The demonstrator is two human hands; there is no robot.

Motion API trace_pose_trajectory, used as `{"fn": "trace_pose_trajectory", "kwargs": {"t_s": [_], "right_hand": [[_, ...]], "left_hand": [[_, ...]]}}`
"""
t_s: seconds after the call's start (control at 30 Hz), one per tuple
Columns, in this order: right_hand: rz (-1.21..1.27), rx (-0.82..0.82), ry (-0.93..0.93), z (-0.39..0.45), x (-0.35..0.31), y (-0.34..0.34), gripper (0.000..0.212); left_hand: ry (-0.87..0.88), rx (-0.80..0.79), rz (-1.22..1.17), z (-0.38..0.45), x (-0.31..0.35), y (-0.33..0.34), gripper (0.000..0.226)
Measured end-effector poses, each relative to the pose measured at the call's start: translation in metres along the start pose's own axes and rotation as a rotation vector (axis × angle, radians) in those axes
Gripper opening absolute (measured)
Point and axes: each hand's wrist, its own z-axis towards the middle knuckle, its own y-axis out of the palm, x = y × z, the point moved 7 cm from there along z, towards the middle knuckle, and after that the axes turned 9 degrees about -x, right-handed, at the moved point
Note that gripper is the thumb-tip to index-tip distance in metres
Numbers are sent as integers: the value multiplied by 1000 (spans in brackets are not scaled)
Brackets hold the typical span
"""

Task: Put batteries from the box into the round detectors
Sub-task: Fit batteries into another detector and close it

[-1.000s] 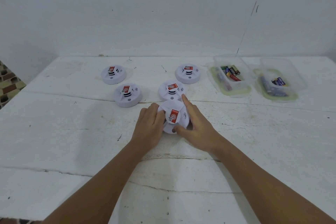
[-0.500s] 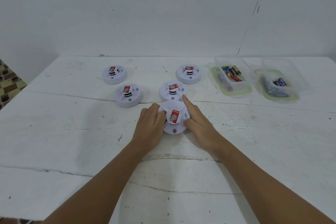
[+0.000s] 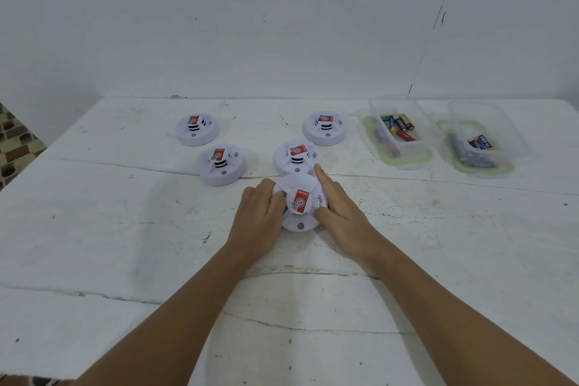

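1. A person's two bare forearms reached forward over a scuffed white table (image 3: 94,229), seen from a head-worn camera looking down.
2. Both hands gripped the nearest round white detector (image 3: 300,202), which sat on the table at the centre and bore a red sticker on its raised middle.
3. The left hand (image 3: 260,222) had its fingers curled against the detector's left side.
4. The right hand (image 3: 341,213) clasped the right side, thumb pressed on the front edge and index finger stretched along the far rim.
5. A second detector (image 3: 296,157) sat just behind the held one, nearly touching it.
6. Three more detectors rested farther back: one at far left (image 3: 196,129), one at mid left (image 3: 221,164), and one at back right (image 3: 325,128).
7. At the far right stood a clear plastic box (image 3: 398,131) holding several loose batteries (image 3: 399,127).
8. Just beside it, a second clear box (image 3: 479,142) held more batteries.
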Motion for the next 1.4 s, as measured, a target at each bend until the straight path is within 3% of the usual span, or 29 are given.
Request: {"fn": "trace_pose_trajectory", "kwargs": {"t_s": [0.13,0.2,0.3,0.37,0.5,0.77,0.97,1.1,1.17,1.27,1.33,1.4], "right_hand": [[-2,-2,2,-1,-1,0,74],[-4,-2,0,-1,-2,-1,74],[3,2,-2,-2,-3,-1,74],[8,5,-6,-2,-3,-1,75],[-14,2,-13,-2,-4,-1,74],[-5,-9,-18,-2,-3,-1,73],[-6,-11,-17,-2,-1,0,72],[-9,-10,-12,-1,-1,-1,73],[-9,-11,-9,-2,-2,-1,73],[-9,-15,-13,-2,-3,-1,73],[-10,-16,-17,-3,-4,-1,73],[-13,-15,-14,-3,-4,-1,73]], "left_hand": [[22,-40,74,0,1,7,20],[4,-68,42,0,-1,3,3],[40,-54,29,0,8,-2,19],[-25,-21,-22,3,4,-8,5],[-34,-45,-52,1,-2,2,32],[-128,-41,-128,0,-2,-1,31],[-226,-49,-208,0,-12,3,11],[-55,-149,-102,1,-3,12,29],[-52,-148,-108,0,-6,15,32],[-145,-54,-131,1,-8,3,24],[-295,-78,-261,2,-16,0,11],[-247,-158,-397,-2,-10,6,6]]}}
